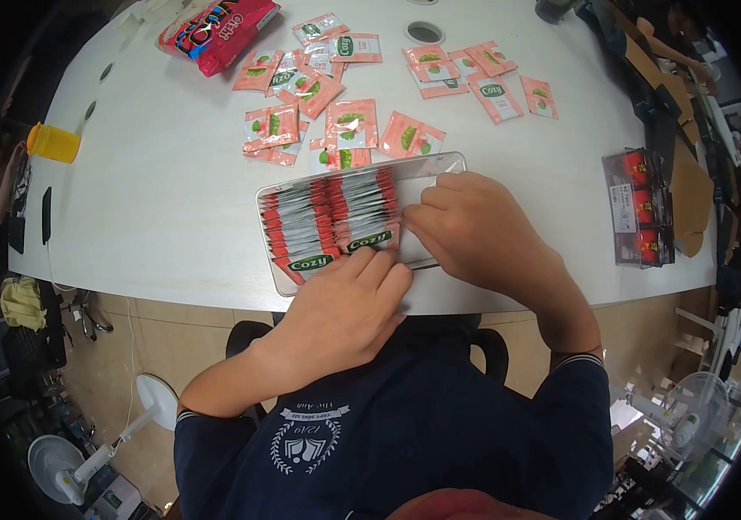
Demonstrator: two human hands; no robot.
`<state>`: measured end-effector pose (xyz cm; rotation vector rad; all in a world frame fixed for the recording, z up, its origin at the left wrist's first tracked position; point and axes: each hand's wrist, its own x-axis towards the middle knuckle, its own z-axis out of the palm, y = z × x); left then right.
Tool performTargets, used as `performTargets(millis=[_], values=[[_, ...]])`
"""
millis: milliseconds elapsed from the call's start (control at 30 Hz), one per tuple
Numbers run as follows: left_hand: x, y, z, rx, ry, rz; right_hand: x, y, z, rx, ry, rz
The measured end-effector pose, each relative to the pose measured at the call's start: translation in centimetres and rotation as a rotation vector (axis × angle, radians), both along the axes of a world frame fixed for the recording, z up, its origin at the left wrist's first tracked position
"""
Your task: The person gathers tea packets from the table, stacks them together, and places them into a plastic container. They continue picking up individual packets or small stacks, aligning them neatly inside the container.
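Observation:
A clear rectangular plastic box [448, 165] lies at the table's near edge. Two rows of upright Cozy tea sachets [362, 195] stand packed in its left and middle parts; its right part has bare floor. My left hand [344, 299] is closed at the near end, bent fingers pressed on the front sachets of the right row. My right hand [479, 225] reaches over the box's right end, fingers curled, tips against the right side of that row. Whatever its fingertips pinch is hidden. Loose peach-coloured Cozy sachets [351, 123] are scattered beyond the box.
More loose sachets [493, 95] lie at the back right. A red snack bag [218, 33] is at the back left, with a yellow container [54, 143] at the left edge. On the right stands a clear pack with red items [639, 206]. A cable hole [425, 33] opens in the table.

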<state>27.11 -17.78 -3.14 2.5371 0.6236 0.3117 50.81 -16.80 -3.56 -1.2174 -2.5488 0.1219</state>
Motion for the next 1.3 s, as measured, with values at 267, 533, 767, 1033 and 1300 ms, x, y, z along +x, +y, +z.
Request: performTargets(millis=[267,533,767,1033,1300], values=[[0.1,-0.1,0.2,-0.001,0.011,0.014,0.1,-0.1,0.2,-0.016,0.064,0.017],[0.1,-0.3,0.3,-0.027,-0.016,0.038,0.6,-0.1,0.1,-0.083,0.02,0.106],[0.1,-0.2,0.3,-0.017,-0.013,0.026,0.7,-0.1,0.0,-0.133,0.036,0.118],[0.1,-0.2,0.2,0.007,-0.009,0.021,0.8,-0.2,0.1,-0.186,0.085,0.118],[0.0,-0.1,0.0,0.023,-0.023,0.011,0.8,-0.1,0.2,-0.232,0.101,0.135]])
